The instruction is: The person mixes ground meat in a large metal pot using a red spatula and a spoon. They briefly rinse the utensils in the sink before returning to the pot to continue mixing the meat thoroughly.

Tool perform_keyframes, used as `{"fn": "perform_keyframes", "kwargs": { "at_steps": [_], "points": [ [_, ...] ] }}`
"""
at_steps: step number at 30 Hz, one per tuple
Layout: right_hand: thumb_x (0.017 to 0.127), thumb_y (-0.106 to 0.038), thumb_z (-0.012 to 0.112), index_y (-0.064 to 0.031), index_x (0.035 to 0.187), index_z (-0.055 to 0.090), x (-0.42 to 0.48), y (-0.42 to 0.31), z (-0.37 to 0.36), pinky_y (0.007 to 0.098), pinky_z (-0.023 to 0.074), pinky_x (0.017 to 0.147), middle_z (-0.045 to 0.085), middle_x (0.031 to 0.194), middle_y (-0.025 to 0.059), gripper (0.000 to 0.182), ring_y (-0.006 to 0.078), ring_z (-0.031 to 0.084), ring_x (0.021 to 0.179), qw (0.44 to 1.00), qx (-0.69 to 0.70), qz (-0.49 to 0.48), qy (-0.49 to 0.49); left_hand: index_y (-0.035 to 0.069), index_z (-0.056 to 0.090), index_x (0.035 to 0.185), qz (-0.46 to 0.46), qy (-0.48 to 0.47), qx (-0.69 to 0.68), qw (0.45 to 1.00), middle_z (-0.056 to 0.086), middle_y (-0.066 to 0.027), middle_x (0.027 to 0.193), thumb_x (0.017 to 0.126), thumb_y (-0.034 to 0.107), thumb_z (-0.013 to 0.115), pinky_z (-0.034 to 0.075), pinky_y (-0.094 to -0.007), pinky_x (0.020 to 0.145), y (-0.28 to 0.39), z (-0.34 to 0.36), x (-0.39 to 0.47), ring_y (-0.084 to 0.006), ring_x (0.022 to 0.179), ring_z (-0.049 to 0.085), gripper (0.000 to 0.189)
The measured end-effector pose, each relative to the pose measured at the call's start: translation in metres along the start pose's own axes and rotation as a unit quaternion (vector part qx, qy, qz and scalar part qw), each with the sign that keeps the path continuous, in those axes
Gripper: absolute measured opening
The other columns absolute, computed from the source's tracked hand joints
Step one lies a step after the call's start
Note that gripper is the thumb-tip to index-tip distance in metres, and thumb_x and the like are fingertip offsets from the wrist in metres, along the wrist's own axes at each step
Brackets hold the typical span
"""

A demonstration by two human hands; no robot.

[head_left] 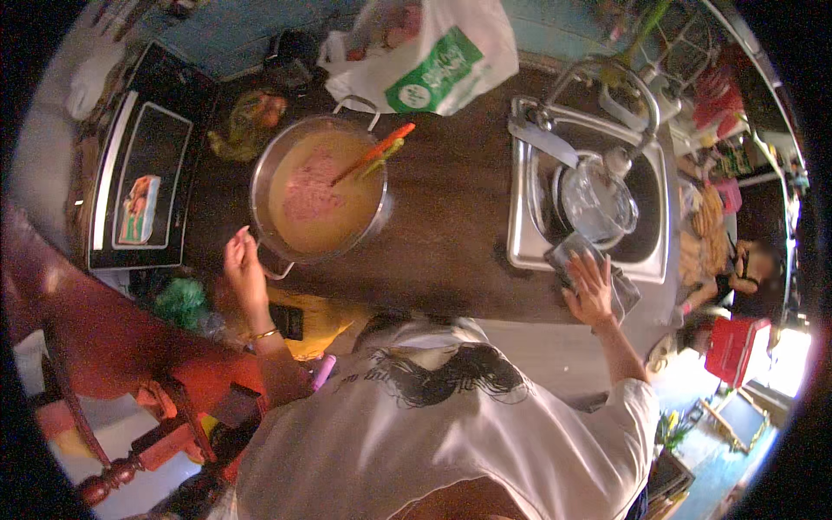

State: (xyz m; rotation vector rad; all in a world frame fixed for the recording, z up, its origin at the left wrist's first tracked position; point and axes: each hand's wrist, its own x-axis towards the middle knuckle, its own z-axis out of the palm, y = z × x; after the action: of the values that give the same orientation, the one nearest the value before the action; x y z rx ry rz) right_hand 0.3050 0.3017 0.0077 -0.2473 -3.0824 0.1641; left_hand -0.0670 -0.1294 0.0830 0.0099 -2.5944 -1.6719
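Note:
On the dark countertop (448, 227) stands a wide metal pot (383, 201) of yellowish liquid with a pink mass (312, 188) in it. A utensil with an orange handle (390, 138) leans in the pot beside something yellow-green. Near the pot's lower left side, by its loop handle (281, 272), my left hand (244, 260) is raised with fingers bent together; nothing clear shows in it. My right hand (590, 283) lies spread flat on a dark cloth (624, 292) at the sink's front edge. Inside the metal sink (520, 214) sits a clear glass bowl (598, 198).
Behind the pot stands a white plastic bag (494, 52) with a green print. The faucet (652, 104) arches over the sink, near a pale blade-like piece (543, 143). A black appliance (172, 162) is at left, a yellow-green bag (240, 130) beside it. A person (747, 279) is at far right.

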Motion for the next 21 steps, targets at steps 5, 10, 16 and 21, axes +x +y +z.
{"fn": "perform_keyframes", "kwargs": {
  "at_steps": [5,10,16,21],
  "points": [
    [0.078,-0.010,0.054,-0.0045,0.116,0.041,0.163,-0.119,0.002,0.0328,0.0385,0.085,0.047,0.116,0.0107,0.041,0.0239,0.050,0.097,0.843,0.482,0.098,0.219,-0.002,0.045,0.105,0.056,0.035,0.022,0.998,0.052,-0.0098,0.100,0.084,0.023,0.049,0.039,-0.0284,0.081,-0.038,0.010,0.014,-0.0163,0.092,0.050,0.032],
    [0.076,-0.025,0.061,0.0007,0.117,0.038,0.291,-0.188,-0.027,0.0245,0.0413,0.070,0.053,0.087,0.0049,0.053,0.0124,0.050,0.076,0.620,0.739,0.218,0.146,0.001,0.049,0.105,0.144,0.035,0.167,0.975,0.051,-0.0122,0.106,0.080,0.021,0.054,0.036,-0.0326,0.086,-0.026,0.008,0.022,-0.0222,0.099,0.047,0.033],
    [0.075,-0.017,0.060,-0.0011,0.107,0.050,0.322,-0.219,-0.029,0.0235,0.0402,0.063,0.057,0.082,0.0028,0.037,0.0093,0.049,0.070,0.737,0.609,0.175,0.236,0.003,0.053,0.096,0.280,-0.184,0.034,0.942,0.056,-0.0133,0.094,0.074,0.011,0.058,0.038,-0.0336,0.082,0.050,0.028,0.040,-0.0255,0.093,0.051,0.024],
    [0.072,-0.007,0.057,-0.0034,0.100,0.054,0.317,-0.262,-0.061,0.0273,0.0438,0.065,0.060,0.081,0.0091,0.028,0.0126,0.055,0.073,0.853,0.446,0.174,0.210,0.003,0.043,0.111,0.373,-0.342,0.050,0.861,0.053,-0.0143,0.101,0.070,0.003,0.056,0.040,-0.0340,0.080,0.062,0.094,0.070,-0.0272,0.093,0.051,0.043]
  ]
}}
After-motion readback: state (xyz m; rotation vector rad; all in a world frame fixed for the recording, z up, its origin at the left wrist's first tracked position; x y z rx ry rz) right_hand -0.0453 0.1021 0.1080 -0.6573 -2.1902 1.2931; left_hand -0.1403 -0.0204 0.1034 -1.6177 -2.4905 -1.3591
